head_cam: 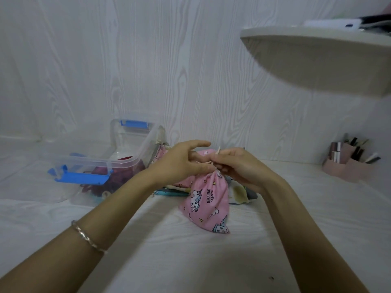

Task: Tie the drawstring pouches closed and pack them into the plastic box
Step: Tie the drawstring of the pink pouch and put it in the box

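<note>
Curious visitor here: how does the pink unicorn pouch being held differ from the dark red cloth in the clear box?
The pink unicorn pouch is printed with unicorns; the dark red cloth looks plain. The pouch stands outside the plastic box, neck gripped by the left hand and right hand; the red cloth lies inside it, untouched. Both are fabric.

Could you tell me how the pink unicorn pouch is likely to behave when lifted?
Probably floppy: the pink unicorn pouch is creased cloth, bunched where the left hand and right hand pinch its drawstring. Likely light, since a pinch alone holds it. It should slump, not roll.
</note>
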### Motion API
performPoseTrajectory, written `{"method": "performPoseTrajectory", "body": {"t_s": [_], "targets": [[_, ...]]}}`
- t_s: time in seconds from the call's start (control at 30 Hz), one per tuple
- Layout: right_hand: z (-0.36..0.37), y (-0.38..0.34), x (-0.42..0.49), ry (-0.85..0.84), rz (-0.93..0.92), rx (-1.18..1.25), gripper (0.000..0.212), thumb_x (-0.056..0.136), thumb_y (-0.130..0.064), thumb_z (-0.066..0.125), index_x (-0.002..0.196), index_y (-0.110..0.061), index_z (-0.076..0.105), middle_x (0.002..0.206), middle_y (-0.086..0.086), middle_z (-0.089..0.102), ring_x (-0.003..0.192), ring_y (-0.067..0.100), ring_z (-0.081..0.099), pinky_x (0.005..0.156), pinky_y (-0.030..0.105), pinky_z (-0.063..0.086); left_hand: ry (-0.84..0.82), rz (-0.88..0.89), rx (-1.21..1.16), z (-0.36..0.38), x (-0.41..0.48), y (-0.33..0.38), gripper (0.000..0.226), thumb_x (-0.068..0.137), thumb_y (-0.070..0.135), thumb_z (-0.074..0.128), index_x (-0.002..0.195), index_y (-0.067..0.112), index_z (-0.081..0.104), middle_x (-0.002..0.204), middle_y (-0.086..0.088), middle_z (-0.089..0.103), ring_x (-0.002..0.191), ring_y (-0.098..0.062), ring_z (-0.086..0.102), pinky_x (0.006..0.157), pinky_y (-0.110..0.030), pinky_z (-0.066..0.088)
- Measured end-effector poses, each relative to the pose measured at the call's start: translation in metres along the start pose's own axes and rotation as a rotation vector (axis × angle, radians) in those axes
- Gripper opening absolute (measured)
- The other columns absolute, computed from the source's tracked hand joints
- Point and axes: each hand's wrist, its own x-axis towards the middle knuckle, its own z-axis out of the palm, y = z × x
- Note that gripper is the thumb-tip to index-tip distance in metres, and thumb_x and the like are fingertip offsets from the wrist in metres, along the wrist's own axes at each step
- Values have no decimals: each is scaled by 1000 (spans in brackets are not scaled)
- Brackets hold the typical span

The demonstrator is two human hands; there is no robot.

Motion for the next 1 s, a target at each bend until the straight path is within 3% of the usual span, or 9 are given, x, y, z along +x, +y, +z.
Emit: {"method": "performPoseTrajectory", "body": {"t_s": [0.13, 0.23, 0.33, 0.47, 0.57, 0.63, 0.73, 0.9, 1.0], "targets": [[5, -1, -6, -12, -37, 82, 21, 94, -15, 58, 104, -5, 74, 86, 14, 57, 73, 11, 49, 70, 18, 42, -17, -31, -133, -1, -3, -7, 40, 81, 14, 74, 119, 19, 65, 81, -16, 59, 81, -17, 58, 89, -31, 51], [8, -1, -9, 25, -56, 173, 18, 94, -13, 58, 101, -5, 72, 75, 6, 63, 73, 9, 58, 73, 18, 48, -47, -60, -181, -7, -7, -6, 35, 84, 13, 71, 118, 16, 66, 83, -19, 62, 77, -14, 63, 78, -28, 56], [9, 0, -9, 76, -72, 159, 18, 93, -15, 58, 99, -6, 73, 73, 2, 65, 78, 9, 63, 87, 25, 48, 6, -28, -31, -14, -11, 0, 27, 85, 9, 69, 112, 14, 68, 85, -21, 67, 68, -5, 62, 65, -12, 49], [7, 0, -8, 142, -60, 171, 15, 93, -11, 59, 93, -6, 74, 81, 5, 68, 71, 3, 64, 94, 30, 46, -53, -3, 236, -30, -16, 1, 20, 93, 13, 60, 105, 21, 73, 78, -8, 65, 69, -8, 53, 66, -26, 45], [13, 1, -8, 81, -48, 190, 20, 91, -11, 60, 102, 3, 71, 79, 2, 70, 74, 4, 66, 84, 26, 49, -101, -18, 358, -31, -15, 0, 20, 92, 20, 60, 106, 28, 72, 98, -3, 73, 90, -18, 66, 86, -37, 51], [20, -3, -8, 32, -25, 244, 20, 91, -9, 61, 106, 1, 70, 87, 11, 71, 83, 14, 69, 78, 26, 53, -73, -5, 247, -22, -15, 0, 20, 88, 30, 65, 106, 25, 73, 102, -4, 73, 102, -22, 67, 95, -42, 51], [22, -9, -7, 66, -36, 262, 19, 86, -6, 68, 103, 1, 65, 88, 19, 70, 84, 27, 67, 81, 33, 53, 31, -12, 16, -13, -13, -5, 19, 83, 28, 72, 99, 18, 76, 97, -10, 75, 98, -25, 69, 97, -41, 50], [19, -8, -12, 71, -90, 192, 24, 78, 3, 72, 86, -11, 54, 78, 14, 69, 72, 19, 65, 73, 28, 54, 93, -4, -27, -11, -14, -9, 10, 85, 22, 70, 85, 14, 76, 85, -25, 70, 73, -20, 57, 71, -34, 44], [25, -7, -17, 209, -193, -41, 18, 80, 4, 72, 82, -12, 63, 76, 13, 68, 73, 20, 65, 75, 34, 55, 101, -16, -48, -7, -14, -8, 13, 90, 19, 64, 85, 11, 73, 75, -12, 67, 69, -13, 57, 64, -23, 46]]}}
